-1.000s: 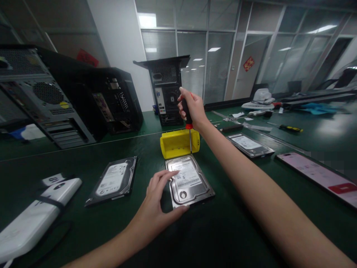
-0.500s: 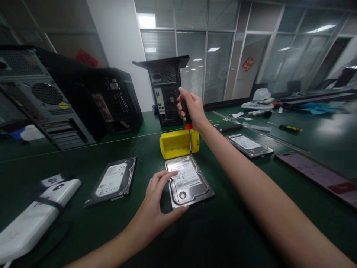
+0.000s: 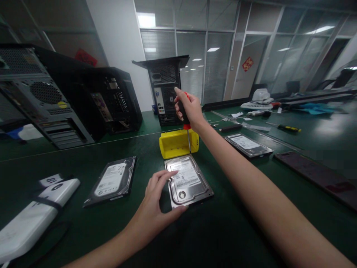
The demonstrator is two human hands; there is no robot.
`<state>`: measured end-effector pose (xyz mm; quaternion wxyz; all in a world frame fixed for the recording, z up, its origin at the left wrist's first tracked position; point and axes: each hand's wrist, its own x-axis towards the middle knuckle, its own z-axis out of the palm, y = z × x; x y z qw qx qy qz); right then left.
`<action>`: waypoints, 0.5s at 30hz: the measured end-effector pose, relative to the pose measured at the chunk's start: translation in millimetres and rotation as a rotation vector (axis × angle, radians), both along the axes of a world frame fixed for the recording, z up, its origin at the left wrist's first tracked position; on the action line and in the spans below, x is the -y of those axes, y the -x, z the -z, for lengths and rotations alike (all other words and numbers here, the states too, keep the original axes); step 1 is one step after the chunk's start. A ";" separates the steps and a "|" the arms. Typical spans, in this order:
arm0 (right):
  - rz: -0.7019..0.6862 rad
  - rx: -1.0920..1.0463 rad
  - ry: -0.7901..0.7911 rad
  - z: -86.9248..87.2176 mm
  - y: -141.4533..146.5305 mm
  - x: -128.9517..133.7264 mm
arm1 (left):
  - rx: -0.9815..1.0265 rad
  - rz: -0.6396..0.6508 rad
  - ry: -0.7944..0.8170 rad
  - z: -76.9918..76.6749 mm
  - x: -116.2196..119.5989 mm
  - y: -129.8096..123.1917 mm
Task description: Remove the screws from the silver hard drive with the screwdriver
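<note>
A silver hard drive (image 3: 186, 178) with a white label lies flat on the green table. My left hand (image 3: 157, 195) steadies it, fingers on its left side and top, thumb along its near edge. My right hand (image 3: 189, 109) is wrapped round the black and red handle of a screwdriver (image 3: 189, 139). The shaft points down, and its tip is at the drive's far right corner; any screw under it is too small to make out. Just behind the drive, a yellow plastic bin (image 3: 178, 146) lies with its opening facing me and a few tiny bits inside.
Other hard drives lie left (image 3: 113, 178) and right (image 3: 248, 144). A phone (image 3: 318, 178) is at the right, a yellow-black screwdriver (image 3: 288, 127) beyond it. A white power strip (image 3: 39, 216) lies near left. Computer cases (image 3: 64, 96) stand behind, one more case (image 3: 167, 93) behind the bin.
The screwdriver handle and my right hand have shifted slightly left, while the tip stays at the drive's corner. My left hand holds its place. The phone's screen has gone darker.
</note>
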<state>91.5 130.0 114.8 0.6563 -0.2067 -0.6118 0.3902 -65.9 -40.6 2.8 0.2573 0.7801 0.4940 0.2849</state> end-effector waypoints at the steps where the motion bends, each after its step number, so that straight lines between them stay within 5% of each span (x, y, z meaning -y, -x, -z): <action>1: 0.001 0.008 0.000 0.5 0.0 -0.7 | 0.001 0.001 -0.004 0.2 0.0 0.1; 15: 0.044 0.054 0.017 7.9 -1.0 -6.6 | -0.013 0.008 -0.020 0.3 0.7 -0.2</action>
